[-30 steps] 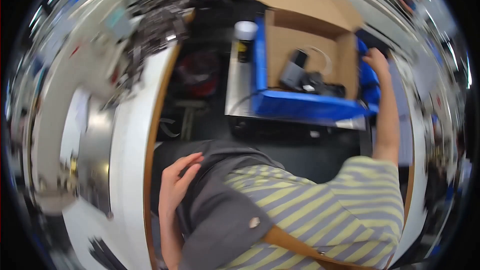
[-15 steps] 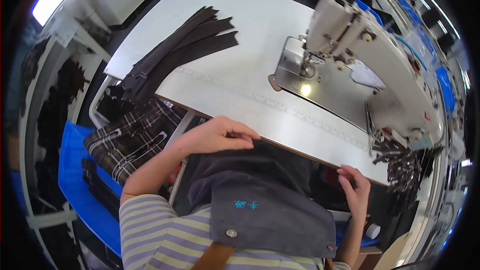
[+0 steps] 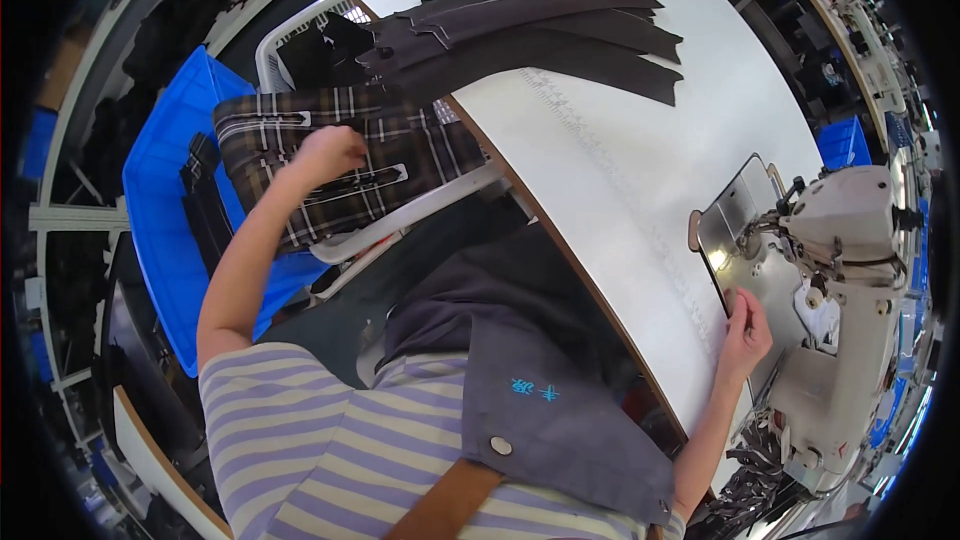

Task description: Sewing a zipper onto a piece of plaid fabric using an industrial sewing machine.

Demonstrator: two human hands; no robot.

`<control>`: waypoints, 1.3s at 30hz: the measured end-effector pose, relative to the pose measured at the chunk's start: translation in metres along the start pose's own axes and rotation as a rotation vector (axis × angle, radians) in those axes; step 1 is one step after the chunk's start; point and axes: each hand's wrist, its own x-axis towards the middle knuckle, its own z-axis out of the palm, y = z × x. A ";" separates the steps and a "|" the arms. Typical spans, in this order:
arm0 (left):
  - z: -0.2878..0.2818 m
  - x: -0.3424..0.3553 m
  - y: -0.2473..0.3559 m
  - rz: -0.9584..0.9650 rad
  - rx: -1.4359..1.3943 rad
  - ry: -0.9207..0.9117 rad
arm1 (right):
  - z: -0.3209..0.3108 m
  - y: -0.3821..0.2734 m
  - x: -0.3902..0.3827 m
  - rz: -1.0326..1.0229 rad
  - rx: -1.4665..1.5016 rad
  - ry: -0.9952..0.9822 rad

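My left hand (image 3: 332, 152) is over a folded brown-and-black plaid fabric piece (image 3: 275, 175) with pale-edged slits. Its fingers curl downward and look slightly blurred; whether they grip the cloth is hidden. The plaid fabric lies on a white basket frame (image 3: 440, 200) left of the table. My right hand (image 3: 745, 332) is over the tabletop, beside the metal bed of a sewing machine (image 3: 835, 230). Its thumb and fingers are drawn together, with nothing visible in them. Dark brown fabric strips (image 3: 540, 30) lie fanned across the white table (image 3: 570, 180), their near ends hanging past its edge.
A blue bin (image 3: 165, 230) holding dark fabric strips stands beyond the plaid cloth. Dark scraps (image 3: 750, 470) hang by the machine's base at the lower right. A ruler marking runs along the table near its wooden edge.
My view has turned left. My left hand has moved from the table edge onto the plaid fabric. My right hand has gone from the edge to the tabletop beside the machine, its fingers drawing together.
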 end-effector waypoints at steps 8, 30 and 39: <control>0.134 0.115 0.039 0.327 0.278 0.146 | -0.002 0.010 -0.003 -0.125 -0.170 0.097; 0.003 -0.012 0.040 0.015 -0.908 0.446 | 0.030 -0.065 -0.032 -0.426 -0.184 -0.082; -0.002 -0.031 0.064 0.023 -0.945 0.607 | 0.167 -0.178 -0.047 -0.584 0.454 -0.610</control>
